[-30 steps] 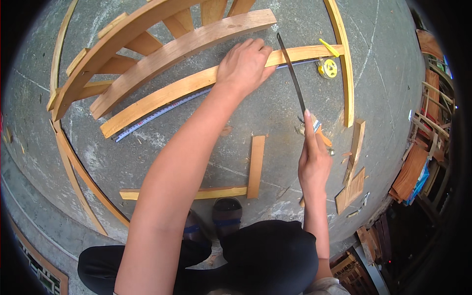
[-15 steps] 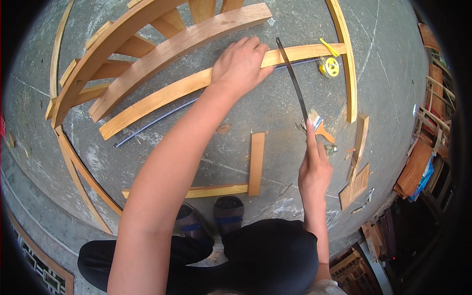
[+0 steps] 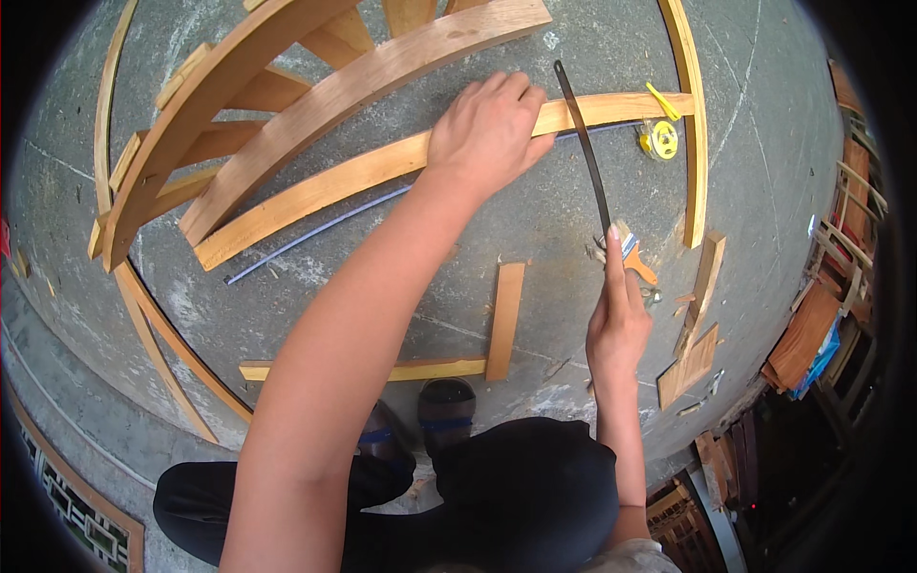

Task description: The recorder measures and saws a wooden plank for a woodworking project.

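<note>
1. Two hands in my feed, both busy on the concrete floor [image 3: 535, 220], seen from the head camera.
2. Left hand [image 3: 485, 129]: palm down on a curved wooden strip [image 3: 382, 167], fingers close together and wrapped over its far edge, pressing it to the floor.
3. Right hand [image 3: 619, 329]: closed around the handle of a thin dark saw blade [image 3: 583, 153], index finger stretched along it. I read it as a firm grip.
4. Blade runs from the right hand away to the far side and crosses the strip just right of the left hand.
5. Strip lies far centre, arcing from near left to far right; a wider curved plank [image 3: 363, 86] lies just beyond it.
6. Yellow tape measure [image 3: 659, 139] sits near the strip's right end.
7. Paintbrush [image 3: 632, 256] lies beside the right hand's fingertip.
8. Short wood offcuts [image 3: 504, 320] lie nearer me, by the sandalled feet [image 3: 447, 415].
</note>
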A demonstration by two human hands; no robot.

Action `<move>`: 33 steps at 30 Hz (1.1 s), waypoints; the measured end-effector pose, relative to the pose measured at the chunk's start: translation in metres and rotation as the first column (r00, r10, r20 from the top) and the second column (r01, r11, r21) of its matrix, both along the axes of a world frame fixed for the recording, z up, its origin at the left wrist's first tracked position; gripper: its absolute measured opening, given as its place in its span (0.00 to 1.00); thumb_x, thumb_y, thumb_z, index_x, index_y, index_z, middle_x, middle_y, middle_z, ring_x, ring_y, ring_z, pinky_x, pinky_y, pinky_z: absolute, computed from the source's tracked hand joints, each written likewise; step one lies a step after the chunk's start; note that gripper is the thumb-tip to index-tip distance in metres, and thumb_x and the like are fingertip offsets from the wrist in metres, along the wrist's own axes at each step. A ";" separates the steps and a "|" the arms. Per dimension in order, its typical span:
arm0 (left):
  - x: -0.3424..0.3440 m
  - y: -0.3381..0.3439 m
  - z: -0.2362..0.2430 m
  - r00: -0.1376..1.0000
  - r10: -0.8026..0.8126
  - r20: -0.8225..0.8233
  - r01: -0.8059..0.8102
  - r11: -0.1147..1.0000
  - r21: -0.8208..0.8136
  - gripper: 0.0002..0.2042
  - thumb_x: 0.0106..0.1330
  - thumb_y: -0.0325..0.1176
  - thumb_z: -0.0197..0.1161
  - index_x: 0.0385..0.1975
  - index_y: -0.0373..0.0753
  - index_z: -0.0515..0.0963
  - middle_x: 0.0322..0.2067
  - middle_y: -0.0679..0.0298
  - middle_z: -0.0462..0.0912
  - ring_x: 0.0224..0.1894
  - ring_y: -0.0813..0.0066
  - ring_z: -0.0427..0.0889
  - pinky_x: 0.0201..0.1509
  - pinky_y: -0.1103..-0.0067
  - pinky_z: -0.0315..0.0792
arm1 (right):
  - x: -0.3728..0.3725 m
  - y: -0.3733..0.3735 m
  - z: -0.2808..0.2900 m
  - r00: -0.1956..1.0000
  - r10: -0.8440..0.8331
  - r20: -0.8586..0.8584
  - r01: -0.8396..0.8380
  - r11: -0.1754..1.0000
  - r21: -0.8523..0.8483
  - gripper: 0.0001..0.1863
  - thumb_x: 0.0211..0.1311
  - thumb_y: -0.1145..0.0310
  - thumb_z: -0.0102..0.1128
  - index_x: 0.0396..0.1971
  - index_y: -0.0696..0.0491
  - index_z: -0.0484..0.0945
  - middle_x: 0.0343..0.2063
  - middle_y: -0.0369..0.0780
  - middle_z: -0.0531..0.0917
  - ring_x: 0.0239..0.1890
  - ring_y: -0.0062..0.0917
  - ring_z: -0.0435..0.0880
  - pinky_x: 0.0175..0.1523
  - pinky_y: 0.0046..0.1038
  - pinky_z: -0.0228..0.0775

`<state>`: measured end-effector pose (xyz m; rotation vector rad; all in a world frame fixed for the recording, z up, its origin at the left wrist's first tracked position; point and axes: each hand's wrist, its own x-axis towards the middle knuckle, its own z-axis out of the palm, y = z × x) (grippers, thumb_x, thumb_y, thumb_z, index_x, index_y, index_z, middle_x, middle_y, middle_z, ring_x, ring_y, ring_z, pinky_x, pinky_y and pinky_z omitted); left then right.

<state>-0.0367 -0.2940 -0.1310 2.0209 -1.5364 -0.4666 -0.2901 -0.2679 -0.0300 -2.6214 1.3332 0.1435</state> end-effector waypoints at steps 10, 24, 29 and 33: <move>0.000 -0.001 0.001 0.999 -0.032 -0.016 0.033 0.998 0.047 0.20 0.62 0.43 0.71 0.49 0.41 0.80 0.46 0.62 0.78 0.55 0.63 0.79 0.61 0.68 0.76 | 0.008 0.006 -0.023 0.998 0.000 0.056 0.001 1.000 -0.019 0.43 0.64 0.83 0.56 0.78 0.39 0.60 0.29 0.40 0.73 0.21 0.33 0.74 0.27 0.36 0.70; -0.002 0.001 0.002 1.000 -0.018 0.011 0.018 0.999 0.027 0.20 0.62 0.43 0.71 0.50 0.41 0.80 0.46 0.63 0.78 0.55 0.63 0.79 0.61 0.68 0.76 | 0.012 0.003 -0.039 0.994 -0.052 0.091 0.053 0.999 -0.008 0.45 0.62 0.84 0.56 0.78 0.38 0.59 0.30 0.41 0.74 0.24 0.34 0.77 0.27 0.37 0.70; -0.003 -0.004 0.001 1.000 -0.025 -0.018 0.026 0.998 0.049 0.19 0.63 0.44 0.71 0.49 0.42 0.80 0.45 0.64 0.79 0.55 0.64 0.79 0.61 0.68 0.76 | 0.056 -0.046 -0.057 0.996 0.026 0.086 -0.019 0.996 -0.084 0.47 0.60 0.84 0.57 0.79 0.38 0.57 0.30 0.41 0.74 0.22 0.33 0.76 0.27 0.37 0.70; 0.001 0.002 -0.003 1.000 -0.017 -0.009 0.017 0.999 0.032 0.18 0.63 0.44 0.70 0.49 0.43 0.81 0.44 0.65 0.79 0.54 0.64 0.79 0.61 0.68 0.76 | 0.038 -0.022 -0.052 0.996 0.043 0.083 -0.037 0.997 -0.071 0.46 0.61 0.83 0.57 0.79 0.37 0.56 0.30 0.42 0.73 0.22 0.35 0.76 0.27 0.36 0.69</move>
